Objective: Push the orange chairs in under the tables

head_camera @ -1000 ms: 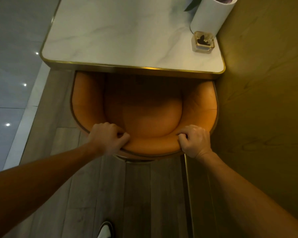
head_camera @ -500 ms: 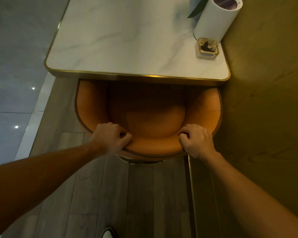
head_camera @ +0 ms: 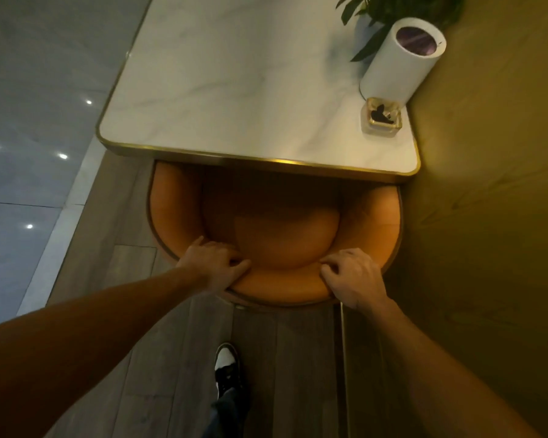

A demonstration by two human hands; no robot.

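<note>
An orange chair [head_camera: 285,235] with a rounded padded back stands in front of me, its seat partly tucked beneath a white marble table [head_camera: 234,90] with a gold rim. My left hand [head_camera: 215,262] grips the top of the chair's back on the left. On the right side of the same back, my right hand [head_camera: 353,276] is closed over the padding. The front of the seat is hidden under the table's near edge.
A white cylinder [head_camera: 399,61], a small glass block [head_camera: 382,120] and a green plant [head_camera: 393,11] stand at the table's far right corner. A yellowish wall [head_camera: 487,216] runs close along the right. My shoe [head_camera: 227,365] is on the wooden floor; grey tiles lie left.
The chair has slid forward, deeper under the table, with both hands still on its back. My foot has stepped forward into view.
</note>
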